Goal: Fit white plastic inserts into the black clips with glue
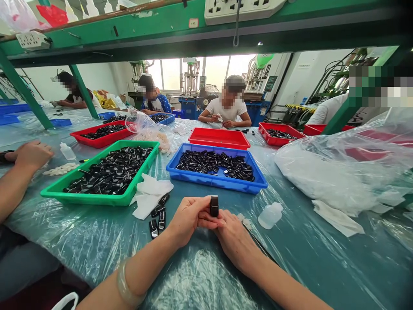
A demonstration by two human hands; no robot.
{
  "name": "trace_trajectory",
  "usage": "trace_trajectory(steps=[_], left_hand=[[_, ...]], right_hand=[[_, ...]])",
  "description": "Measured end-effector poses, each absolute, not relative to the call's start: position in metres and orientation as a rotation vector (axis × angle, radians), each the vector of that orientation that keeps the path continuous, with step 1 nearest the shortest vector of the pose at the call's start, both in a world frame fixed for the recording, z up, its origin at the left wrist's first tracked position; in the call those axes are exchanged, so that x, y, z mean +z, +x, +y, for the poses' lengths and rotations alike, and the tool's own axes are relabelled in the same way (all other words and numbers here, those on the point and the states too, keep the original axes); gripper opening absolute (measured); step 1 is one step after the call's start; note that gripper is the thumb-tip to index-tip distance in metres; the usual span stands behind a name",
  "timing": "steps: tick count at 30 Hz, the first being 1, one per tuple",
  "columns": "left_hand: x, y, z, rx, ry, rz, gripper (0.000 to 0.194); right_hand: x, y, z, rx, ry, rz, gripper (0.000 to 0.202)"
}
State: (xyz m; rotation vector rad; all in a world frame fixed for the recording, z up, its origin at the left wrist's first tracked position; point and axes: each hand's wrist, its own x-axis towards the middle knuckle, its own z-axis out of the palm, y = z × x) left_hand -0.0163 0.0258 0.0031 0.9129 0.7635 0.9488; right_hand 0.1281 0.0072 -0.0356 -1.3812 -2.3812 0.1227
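My left hand pinches a small black plastic part, held upright above the table between thumb and fingers. My right hand meets the left fingertips just below the part. Its fingers are bent together, and what they hold, if anything, is hidden. Left of my left hand, several similar black parts lie beside a crumpled white cloth. A blue tray of black parts stands beyond my hands, and a green tray of them is to the left.
A translucent white bottle lies right of my hands, near a large clear plastic bag. Red trays stand farther back. Another person's hand rests at left. Several people sit around the table. A green shelf beam crosses overhead.
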Motion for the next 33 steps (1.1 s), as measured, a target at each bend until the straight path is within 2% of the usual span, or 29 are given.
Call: trace_trajectory(steps=[5, 6, 9, 12, 20, 33], left_hand=[[0.002, -0.014, 0.019, 0.765, 1.13, 0.782, 0.027], [0.002, -0.014, 0.018, 0.717, 1.159, 0.779, 0.027], [0.0, -0.012, 0.015, 0.578, 1.22, 0.76, 0.027], [-0.003, -0.01, 0.013, 0.463, 1.266, 0.743, 0.027], [-0.005, -0.01, 0.009, 0.325, 1.328, 0.686, 0.02], [-0.007, -0.012, 0.01, 0.307, 1.36, 0.659, 0.018]], right_hand=[[-0.018, 0.156, -0.014, 0.391, -1.401, -2.237, 0.027], [-0.014, 0.162, -0.017, 0.512, -1.405, -2.178, 0.027], [-0.002, 0.175, -0.022, 1.174, -1.339, -1.679, 0.022], [0.006, 0.179, -0.024, 1.455, -1.238, -1.323, 0.023], [0.006, 0.171, -0.026, 1.747, -1.146, -1.065, 0.031], [-0.006, 0.173, -0.027, 2.056, -1.048, -0.809, 0.027]])
